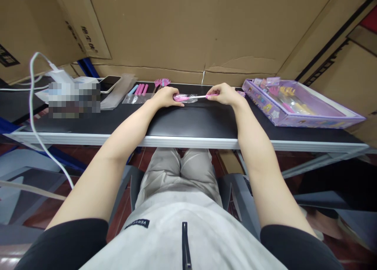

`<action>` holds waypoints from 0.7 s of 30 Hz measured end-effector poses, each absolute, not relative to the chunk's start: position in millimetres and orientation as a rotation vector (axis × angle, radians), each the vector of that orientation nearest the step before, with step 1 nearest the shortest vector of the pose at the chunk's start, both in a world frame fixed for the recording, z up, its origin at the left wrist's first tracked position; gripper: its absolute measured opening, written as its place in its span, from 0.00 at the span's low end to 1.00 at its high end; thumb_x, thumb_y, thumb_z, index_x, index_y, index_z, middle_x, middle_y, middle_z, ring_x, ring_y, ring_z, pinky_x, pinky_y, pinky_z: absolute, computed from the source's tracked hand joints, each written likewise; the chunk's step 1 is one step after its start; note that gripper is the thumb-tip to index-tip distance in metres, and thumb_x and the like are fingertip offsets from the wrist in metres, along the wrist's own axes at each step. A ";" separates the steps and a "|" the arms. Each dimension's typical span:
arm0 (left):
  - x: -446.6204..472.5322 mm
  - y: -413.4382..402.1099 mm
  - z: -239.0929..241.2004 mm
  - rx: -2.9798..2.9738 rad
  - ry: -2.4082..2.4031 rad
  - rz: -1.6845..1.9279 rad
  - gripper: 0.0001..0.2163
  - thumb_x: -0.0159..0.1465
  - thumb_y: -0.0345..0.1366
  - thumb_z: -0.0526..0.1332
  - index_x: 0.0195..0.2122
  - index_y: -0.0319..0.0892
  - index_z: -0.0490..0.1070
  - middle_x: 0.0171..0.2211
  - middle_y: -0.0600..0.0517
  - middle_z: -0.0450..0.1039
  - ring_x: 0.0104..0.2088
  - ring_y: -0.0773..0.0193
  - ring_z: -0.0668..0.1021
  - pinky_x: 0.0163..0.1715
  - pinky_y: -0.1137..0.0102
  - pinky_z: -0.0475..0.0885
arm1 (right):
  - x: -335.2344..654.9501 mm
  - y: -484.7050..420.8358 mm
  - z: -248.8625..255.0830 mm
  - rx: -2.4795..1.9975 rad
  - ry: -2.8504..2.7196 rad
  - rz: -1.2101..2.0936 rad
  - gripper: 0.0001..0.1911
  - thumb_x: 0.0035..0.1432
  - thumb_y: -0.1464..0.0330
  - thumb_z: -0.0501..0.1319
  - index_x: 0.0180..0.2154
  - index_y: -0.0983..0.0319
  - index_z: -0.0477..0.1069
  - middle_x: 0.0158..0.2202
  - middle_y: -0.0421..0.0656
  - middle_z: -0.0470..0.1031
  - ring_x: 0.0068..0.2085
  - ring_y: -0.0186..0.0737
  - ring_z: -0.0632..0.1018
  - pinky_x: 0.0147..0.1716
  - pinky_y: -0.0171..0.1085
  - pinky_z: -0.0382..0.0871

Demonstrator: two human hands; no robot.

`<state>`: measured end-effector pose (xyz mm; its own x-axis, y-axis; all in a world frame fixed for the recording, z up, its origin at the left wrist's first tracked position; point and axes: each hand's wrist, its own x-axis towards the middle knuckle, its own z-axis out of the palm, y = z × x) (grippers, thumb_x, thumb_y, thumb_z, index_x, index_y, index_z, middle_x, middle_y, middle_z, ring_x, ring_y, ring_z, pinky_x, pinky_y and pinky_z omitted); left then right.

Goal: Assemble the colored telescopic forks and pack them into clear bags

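A pink back scratcher with a metal rod [201, 97] lies level between my hands, just above the black tabletop. Its left end sits in a clear plastic bag [193, 98]. My left hand [165, 97] is closed on the bag around that end, thumb below and fingers above. My right hand [223, 94] pinches the pink part at the rod's right end. Left of my hands lie pink claw-shaped heads [161, 82], partly hidden behind my left hand, and several pink and blue handles [141, 90], with a clear bag [136, 98] in front of them.
On the right stands a purple display box [312, 122] holding pink and yellow claw-headed pieces. Clear plastic sleeves [118, 93], a phone [110, 83] and a white charger with cable [61, 75] lie at the left. Cardboard walls [188, 30] rise behind the table [188, 122].
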<state>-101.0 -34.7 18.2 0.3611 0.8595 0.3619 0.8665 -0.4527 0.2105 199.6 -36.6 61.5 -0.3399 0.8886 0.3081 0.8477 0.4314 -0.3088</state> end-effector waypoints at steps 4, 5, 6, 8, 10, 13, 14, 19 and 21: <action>-99.5 -35.7 19.2 -2.557 -1.659 -0.638 0.22 0.59 0.54 0.74 0.44 0.41 0.82 0.41 0.46 0.84 0.43 0.52 0.81 0.41 0.67 0.68 | 187.0 -38.9 59.8 -1.471 -2.287 0.182 0.15 0.64 0.54 0.70 0.45 0.55 0.86 0.40 0.44 0.84 0.48 0.52 0.79 0.63 0.60 0.56; -99.7 -36.0 19.6 -2.555 -1.658 -0.638 0.21 0.59 0.54 0.73 0.43 0.41 0.82 0.41 0.46 0.84 0.43 0.52 0.81 0.41 0.67 0.68 | 184.7 -39.1 59.1 -1.454 -2.289 0.179 0.15 0.65 0.54 0.69 0.46 0.55 0.86 0.41 0.45 0.84 0.49 0.52 0.79 0.63 0.60 0.56; -99.9 -36.3 20.0 -2.554 -1.656 -0.641 0.20 0.59 0.53 0.73 0.43 0.42 0.82 0.40 0.46 0.83 0.43 0.52 0.81 0.41 0.67 0.67 | 182.7 -39.1 58.1 -1.433 -2.291 0.172 0.15 0.65 0.54 0.69 0.46 0.55 0.86 0.41 0.45 0.84 0.49 0.53 0.78 0.63 0.60 0.55; -99.8 -37.0 20.7 -2.547 -1.653 -0.645 0.19 0.59 0.53 0.73 0.41 0.42 0.81 0.38 0.47 0.83 0.42 0.52 0.81 0.40 0.67 0.67 | 178.6 -38.7 55.4 -1.391 -2.298 0.155 0.16 0.66 0.53 0.68 0.46 0.55 0.86 0.42 0.45 0.84 0.50 0.53 0.78 0.64 0.60 0.55; -98.3 -37.8 21.3 -2.543 -1.652 -0.642 0.18 0.59 0.52 0.73 0.39 0.43 0.81 0.37 0.47 0.83 0.42 0.52 0.81 0.39 0.67 0.67 | 173.5 -38.2 51.8 -1.360 -2.312 0.137 0.16 0.67 0.52 0.67 0.46 0.54 0.85 0.42 0.46 0.84 0.50 0.54 0.78 0.64 0.60 0.55; -93.9 -39.4 21.7 -2.563 -1.628 -0.635 0.16 0.60 0.51 0.72 0.39 0.43 0.81 0.36 0.46 0.83 0.42 0.51 0.82 0.38 0.66 0.67 | 163.5 -38.6 46.1 -1.320 -2.336 0.104 0.15 0.69 0.53 0.66 0.46 0.54 0.85 0.45 0.46 0.84 0.51 0.54 0.78 0.63 0.60 0.54; -92.4 -40.0 21.8 -2.571 -1.617 -0.634 0.15 0.60 0.50 0.72 0.39 0.44 0.81 0.36 0.46 0.83 0.42 0.50 0.82 0.38 0.66 0.67 | 160.2 -39.0 44.5 -1.307 -2.344 0.093 0.14 0.70 0.54 0.65 0.46 0.54 0.85 0.46 0.46 0.84 0.52 0.54 0.78 0.64 0.60 0.54; -91.0 -42.2 24.0 -2.547 -1.648 -0.626 0.14 0.62 0.48 0.71 0.39 0.43 0.81 0.36 0.45 0.83 0.43 0.49 0.82 0.39 0.65 0.67 | 156.2 -38.1 44.0 -1.341 -2.344 0.085 0.11 0.69 0.57 0.67 0.46 0.55 0.85 0.46 0.46 0.83 0.52 0.55 0.78 0.64 0.61 0.55; -93.7 -42.5 25.4 -2.529 -1.675 -0.636 0.14 0.62 0.48 0.71 0.39 0.42 0.81 0.36 0.45 0.83 0.43 0.49 0.82 0.40 0.65 0.68 | 163.3 -35.7 47.8 -1.379 -2.335 0.078 0.13 0.68 0.56 0.69 0.47 0.55 0.85 0.45 0.47 0.82 0.52 0.56 0.78 0.64 0.61 0.57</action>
